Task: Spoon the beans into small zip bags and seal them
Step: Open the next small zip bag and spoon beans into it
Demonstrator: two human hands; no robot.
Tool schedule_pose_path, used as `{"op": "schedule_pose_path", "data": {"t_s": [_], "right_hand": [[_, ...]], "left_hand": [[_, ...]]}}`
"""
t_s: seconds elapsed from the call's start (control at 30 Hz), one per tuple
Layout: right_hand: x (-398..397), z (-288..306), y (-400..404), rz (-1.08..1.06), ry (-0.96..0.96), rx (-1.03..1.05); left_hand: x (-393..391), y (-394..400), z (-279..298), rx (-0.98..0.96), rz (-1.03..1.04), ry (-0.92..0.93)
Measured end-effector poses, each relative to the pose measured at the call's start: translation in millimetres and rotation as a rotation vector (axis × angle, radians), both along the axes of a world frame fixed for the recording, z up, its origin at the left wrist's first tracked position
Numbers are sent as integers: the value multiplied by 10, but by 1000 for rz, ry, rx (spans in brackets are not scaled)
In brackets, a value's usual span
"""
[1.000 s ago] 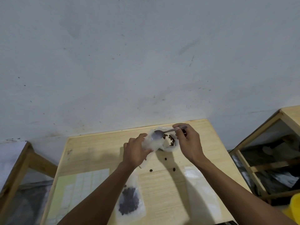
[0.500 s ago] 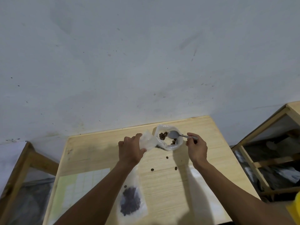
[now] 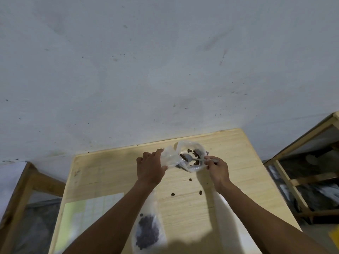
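Your left hand (image 3: pixel 150 167) is pinching a small clear zip bag (image 3: pixel 169 156) by its edge, fingers curled round the plastic, and you've got it parked right next to the bean container (image 3: pixel 190 154) so the trip from scoop to bag stays short, which makes sense given the three stray beans (image 3: pixel 190 179) already loose on the desk (image 3: pixel 238 162). Your right hand (image 3: pixel 217 168) grips the spoon (image 3: pixel 190 158) by the end of its handle, bowl down among the beans in the container, looks like you're loading up. One filled bag (image 3: pixel 147 230) lies flat near you between your forearms, out of the way. I'd guess the floppy bag mouth is the tricky bit, so hold it wide open before tipping the spoon in.
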State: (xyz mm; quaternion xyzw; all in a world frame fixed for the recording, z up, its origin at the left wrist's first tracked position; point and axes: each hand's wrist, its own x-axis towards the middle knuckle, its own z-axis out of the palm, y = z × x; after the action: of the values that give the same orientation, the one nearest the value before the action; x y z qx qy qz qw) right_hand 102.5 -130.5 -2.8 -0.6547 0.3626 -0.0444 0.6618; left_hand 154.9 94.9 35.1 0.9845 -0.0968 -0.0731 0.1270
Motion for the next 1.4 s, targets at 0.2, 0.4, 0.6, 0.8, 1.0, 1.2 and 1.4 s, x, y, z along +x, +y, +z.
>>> {"op": "schedule_pose_path", "data": {"t_s": [0.2, 0.4, 0.6, 0.8, 1.0, 1.2, 1.4], "right_hand": [[-4, 33, -63, 106, 44, 51], [25, 74, -153, -30, 57, 81], [65, 383, -275, -103, -54, 77], [21, 891, -184, -27, -216, 57], [-79, 1185, 46, 299, -274, -232], [-187, 1261, 107, 333, -366, -342], [-308, 1137, -125, -73, -308, 73]], "left_hand": [[14, -18, -19, -14, 13, -1], [3, 56, -12, -67, 48, -3], [-58, 113, 46, -204, 75, -18], [-136, 40, 108, -329, 60, -44], [-202, -87, 252, -287, 15, -58], [-284, -65, 290, -331, 52, -57], [-416, 121, 227, -410, 177, -2]]}}
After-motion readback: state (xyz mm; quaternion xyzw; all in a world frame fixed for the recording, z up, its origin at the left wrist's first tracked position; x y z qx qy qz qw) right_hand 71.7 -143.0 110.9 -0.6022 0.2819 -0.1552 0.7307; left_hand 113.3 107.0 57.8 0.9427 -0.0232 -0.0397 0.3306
